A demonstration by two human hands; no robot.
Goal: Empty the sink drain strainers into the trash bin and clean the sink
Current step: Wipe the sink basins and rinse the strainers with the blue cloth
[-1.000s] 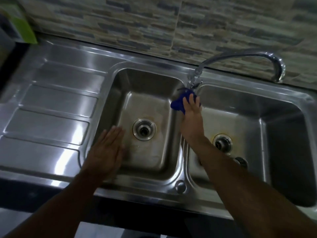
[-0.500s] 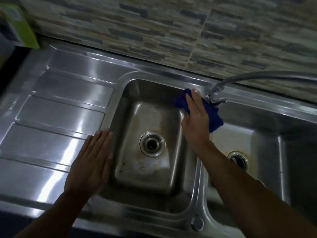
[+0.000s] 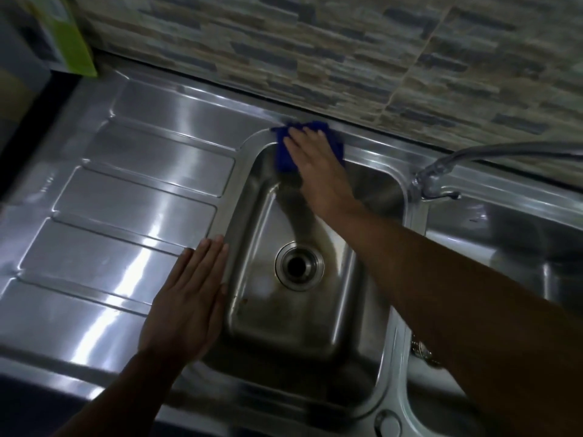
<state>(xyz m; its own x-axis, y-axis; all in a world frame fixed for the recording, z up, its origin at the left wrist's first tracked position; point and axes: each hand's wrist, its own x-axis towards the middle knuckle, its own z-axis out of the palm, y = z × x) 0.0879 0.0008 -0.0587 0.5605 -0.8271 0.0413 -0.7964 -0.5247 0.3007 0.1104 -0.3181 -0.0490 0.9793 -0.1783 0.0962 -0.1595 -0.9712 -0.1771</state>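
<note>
Sink (image 3: 249, 310): double-basin steel unit set in the bench, with a ribbed draining board (image 3: 126, 216) on its left. Work is at the left basin.

Cloth (image 3: 284, 154): blue, lying at the basin's far-left corner, across the rim and upper wall.

Right grip (image 3: 317, 167): released, fingers straight, pressing the cloth flat against the steel. It is not clenched round it.

Left grip (image 3: 186, 305): released, palm down on the draining board, fingertips at the basin's left rim. It holds nothing and looks to be a brace.

Drain (image 3: 299, 265): a ring with a dark centre. Cannot tell whether a strainer sits in it. Brownish staining lies on the basin floor around it.

Tap (image 3: 437, 175): swung over the right basin (image 3: 492, 247), with no water visible.

Progress (judgement): wiping stage is under way, along the rim. The stained floor needs wiping. The right basin is mostly hidden by the arm, so its state is unknown. No bin is in view, so the strainer step is unconfirmed.
</note>
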